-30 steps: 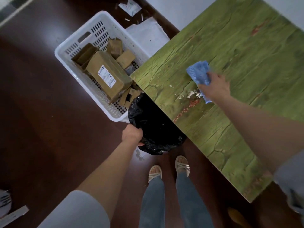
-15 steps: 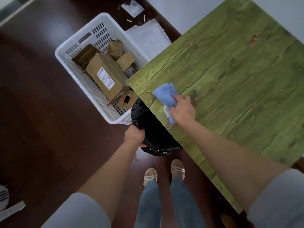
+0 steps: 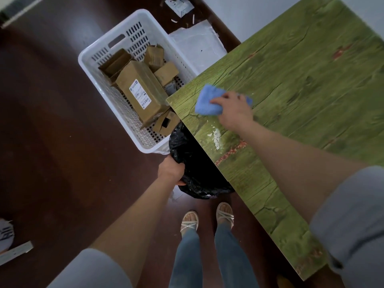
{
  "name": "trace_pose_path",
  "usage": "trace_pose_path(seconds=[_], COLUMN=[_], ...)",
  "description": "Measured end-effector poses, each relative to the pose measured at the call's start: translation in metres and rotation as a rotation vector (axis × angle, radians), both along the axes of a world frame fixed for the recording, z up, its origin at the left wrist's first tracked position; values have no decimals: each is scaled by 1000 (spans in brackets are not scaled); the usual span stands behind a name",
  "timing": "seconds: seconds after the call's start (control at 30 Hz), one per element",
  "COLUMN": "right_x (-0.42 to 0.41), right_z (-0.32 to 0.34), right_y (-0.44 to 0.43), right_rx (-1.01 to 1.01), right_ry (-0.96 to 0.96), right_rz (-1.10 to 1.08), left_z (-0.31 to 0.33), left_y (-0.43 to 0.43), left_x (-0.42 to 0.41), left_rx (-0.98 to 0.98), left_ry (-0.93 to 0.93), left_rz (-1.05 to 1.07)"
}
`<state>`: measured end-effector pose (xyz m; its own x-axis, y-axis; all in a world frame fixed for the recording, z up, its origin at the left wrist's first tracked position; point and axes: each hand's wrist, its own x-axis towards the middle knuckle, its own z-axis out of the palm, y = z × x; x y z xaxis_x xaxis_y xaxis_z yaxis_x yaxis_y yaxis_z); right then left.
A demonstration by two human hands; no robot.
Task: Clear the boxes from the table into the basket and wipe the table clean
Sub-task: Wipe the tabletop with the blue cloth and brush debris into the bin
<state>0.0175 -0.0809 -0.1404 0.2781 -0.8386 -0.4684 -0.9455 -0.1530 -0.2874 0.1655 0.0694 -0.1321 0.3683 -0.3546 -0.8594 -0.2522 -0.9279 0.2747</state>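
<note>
1. Nearest me, my left hand (image 3: 171, 170) hangs low beside the table edge, arm reaching down and forward. Its fingers are curled over the rim of the black bag (image 3: 199, 177) and clutch it; I judge the risk here is that the mouth sags or sits too far under the top, so whatever is swept off lands on the floor outside my fingers.
2. Next out, the white crumbs (image 3: 217, 138) lie on the green table (image 3: 311, 84) between my two hands, on the wrist side of the right fingers and just in from the edge above the bag; a fast stroke could scatter them sideways or smear them into the cracks of the wood rather than carry them over the edge.
3. My right hand (image 3: 232, 110) is palm down, forearm lying diagonally across the top, fingers bent over the blue cloth (image 3: 206, 100) and clasping it against the surface; the cloth sticks out past the fingertips toward the table corner; a loose hold could let it bunch and ride over the crumbs.
4. Farthest, beyond both sets of fingers, the white basket (image 3: 91, 59) stands on the floor just beside the bag, with the boxes (image 3: 141, 90) inside it; none shows on the table, so I judge only wiping is left; a sweep toward the corner could drop crumbs among them.
</note>
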Motion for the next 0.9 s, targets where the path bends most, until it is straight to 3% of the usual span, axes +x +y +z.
trace_pose_path(seconds=[0.13,0.2,0.33,0.43,0.6,0.9], right_x=[-12,-22,-46,-76,-78,-43], right_z=[-1,5,15,13,-1,-6], right_y=[36,33,-15,-50,-38,49], right_rx=[-6,34,-138,-115,2,-36], right_ry=[-76,-124,-182,-158,-22,-81], right_rz=[158,133,-290,-471,-370,-94], left_z=[3,5,4,1,-3,5], left_y=[0,-1,-2,-1,0,7], left_x=[-3,-3,0,0,-1,-3], left_rx=[-2,6,2,-4,-9,-9], left_ry=[-14,-19,-35,-29,-13,24], left_rz=[-2,-2,-2,-8,-14,3])
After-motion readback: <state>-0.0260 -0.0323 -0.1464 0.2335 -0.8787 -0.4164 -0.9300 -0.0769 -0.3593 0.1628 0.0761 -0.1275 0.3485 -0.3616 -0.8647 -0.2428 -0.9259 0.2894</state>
